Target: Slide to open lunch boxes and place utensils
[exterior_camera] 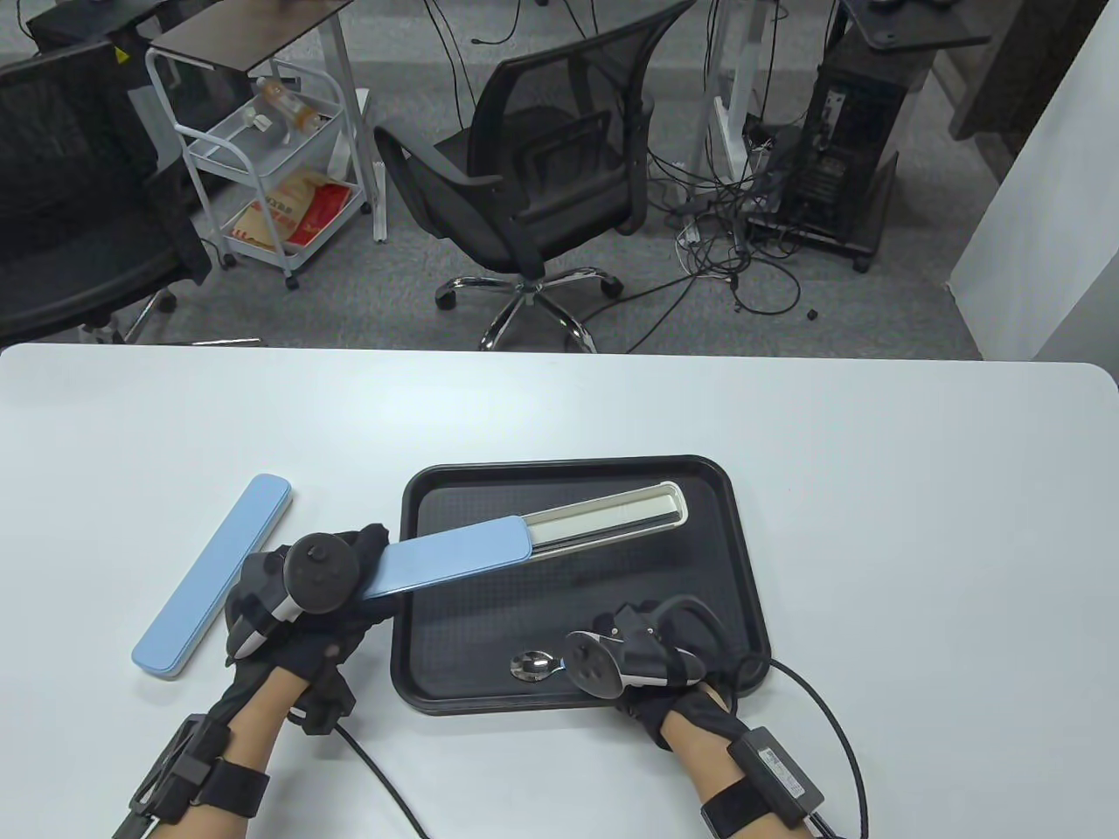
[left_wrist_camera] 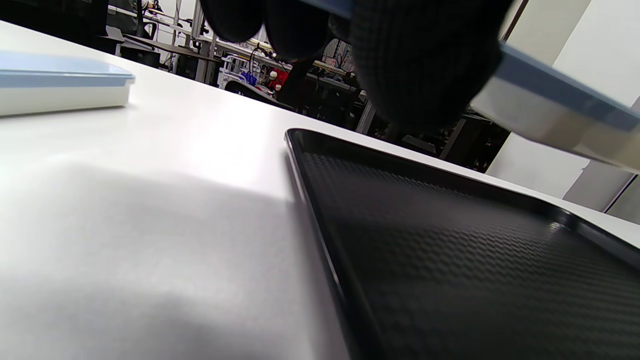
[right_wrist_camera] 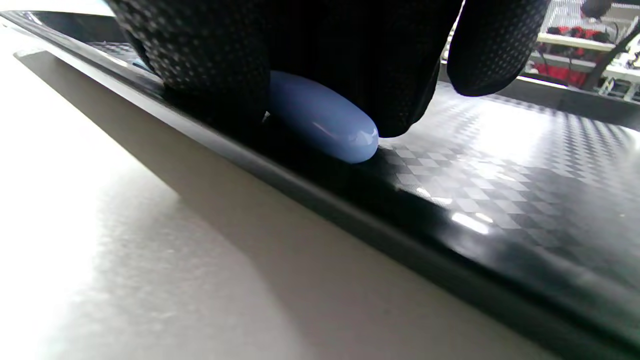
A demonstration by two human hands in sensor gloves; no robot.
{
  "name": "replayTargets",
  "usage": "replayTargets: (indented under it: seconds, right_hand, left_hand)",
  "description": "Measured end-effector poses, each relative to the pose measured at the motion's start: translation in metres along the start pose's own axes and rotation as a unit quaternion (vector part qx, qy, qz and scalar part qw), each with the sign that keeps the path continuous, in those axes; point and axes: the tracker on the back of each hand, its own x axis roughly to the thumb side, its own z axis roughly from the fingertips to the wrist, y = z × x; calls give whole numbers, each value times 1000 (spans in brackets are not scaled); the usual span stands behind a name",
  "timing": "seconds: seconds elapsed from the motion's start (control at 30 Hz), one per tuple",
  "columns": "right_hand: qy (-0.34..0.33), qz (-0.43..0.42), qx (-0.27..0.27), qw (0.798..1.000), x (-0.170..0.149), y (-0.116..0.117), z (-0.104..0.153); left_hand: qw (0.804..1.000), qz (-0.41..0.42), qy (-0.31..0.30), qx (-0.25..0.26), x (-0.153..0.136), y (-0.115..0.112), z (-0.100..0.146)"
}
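- The left hand (exterior_camera: 302, 594) grips the near end of the open lunch box (exterior_camera: 533, 542); its fingers (left_wrist_camera: 415, 65) are clamped on the box's blue sliding lid (exterior_camera: 455, 564), which runs away from them up and to the right across the black tray (exterior_camera: 743, 542).
- Beyond the lid, the box's uncovered white trough (exterior_camera: 612, 516) lies farthest from those fingers.
- The right hand (exterior_camera: 647, 660) rests at the tray's near edge, its fingers (right_wrist_camera: 225, 60) closed on the blue handle (right_wrist_camera: 325, 120) of a spoon (exterior_camera: 535, 666), the metal bowl poking out left of them.
- A second, closed lunch box (exterior_camera: 214, 572) lies on the white tabletop (exterior_camera: 918, 524) just left of the left hand.
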Motion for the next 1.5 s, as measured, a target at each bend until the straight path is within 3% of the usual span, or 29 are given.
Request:
replayTargets:
  seconds: [0.13,0.4,0.73,0.97,1.2,1.5]
  right_hand:
    - [0,-5,-23,1000,-5,2,4]
    - [122,-16,-49,991,-56,-2,23]
    - [303,-70,-82,947,-133,-5,70]
    - [354,-97,-103,924,-160,-4,93]
    - [352,-92,-175,915,-157,-15,98]
    - [266,-49,-188,944,-120,-33,75]
  left_hand:
    - [1000,5,2,1,-1,0,0]
    - [1000,13,6,7,-3,3,0]
    - [1000,10,4,12,-3,3,0]
    - [1000,0,-1,8,-1,1,0]
    - [1000,-19,-15,1,4,-4,0]
    - [998,-52,-35,-2,15,-9,1]
